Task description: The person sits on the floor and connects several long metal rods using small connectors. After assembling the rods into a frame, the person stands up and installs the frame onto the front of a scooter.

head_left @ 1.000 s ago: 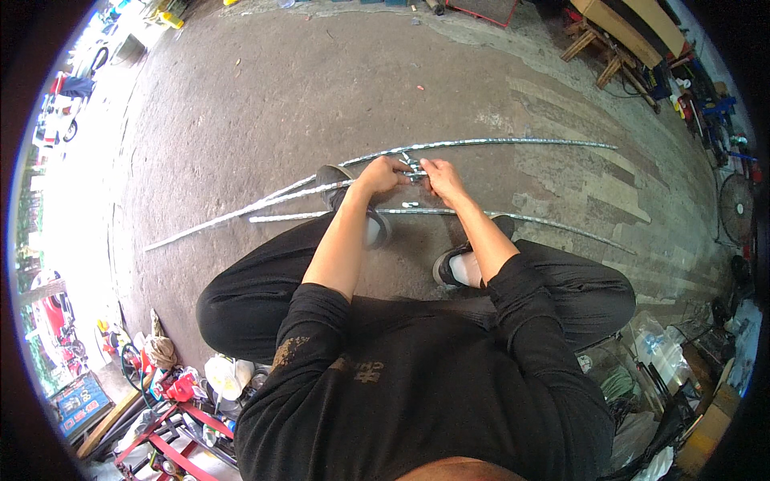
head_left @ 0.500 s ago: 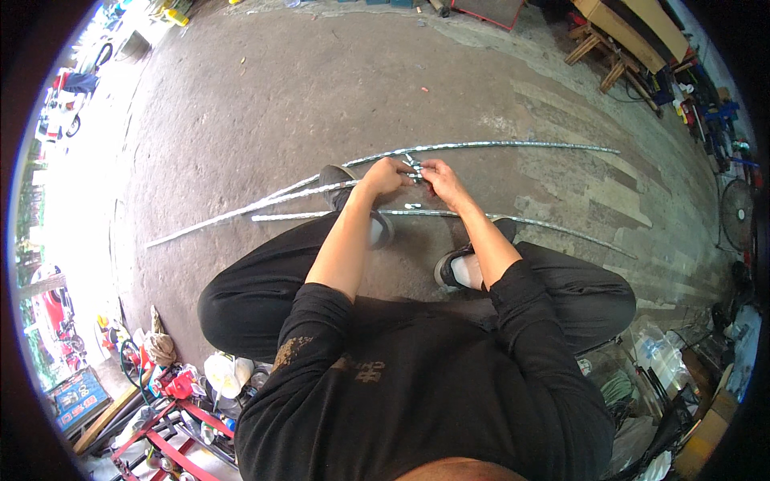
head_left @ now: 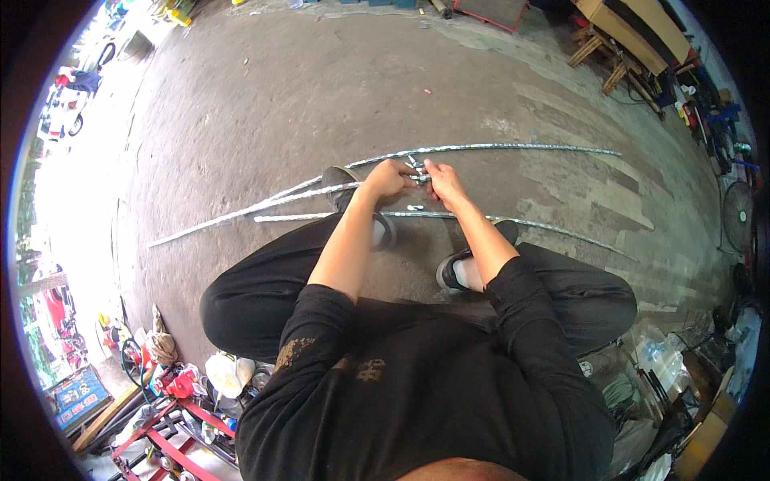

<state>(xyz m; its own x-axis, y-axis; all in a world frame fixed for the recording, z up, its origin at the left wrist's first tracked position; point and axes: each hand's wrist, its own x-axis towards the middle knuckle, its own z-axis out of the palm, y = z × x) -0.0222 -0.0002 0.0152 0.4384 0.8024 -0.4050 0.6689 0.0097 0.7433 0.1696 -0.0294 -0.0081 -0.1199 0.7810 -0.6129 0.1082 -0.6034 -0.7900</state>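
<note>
**Facing Each Other Across a Small Fitting**

The metal fitting (head_left: 419,179) is lying between the left hand (head_left: 391,178) and the right hand (head_left: 443,183), about equally near both, its long axis apparently running left to right. The right thumb and fingers are pinching it from the right. The left fingers are curling in from the other side; whether they are gripping the fitting or the rod (head_left: 325,191) cannot be told, as that rod is crossing the left shoe (head_left: 338,175) and disappearing behind the wrist. Both forearms are slanting forward and inward, the backs of the hands facing mostly up. A far rod (head_left: 513,147) is lying beyond the hands; a near rod (head_left: 521,219) is lying closer, a loose piece (head_left: 415,208) just beside it.
</note>
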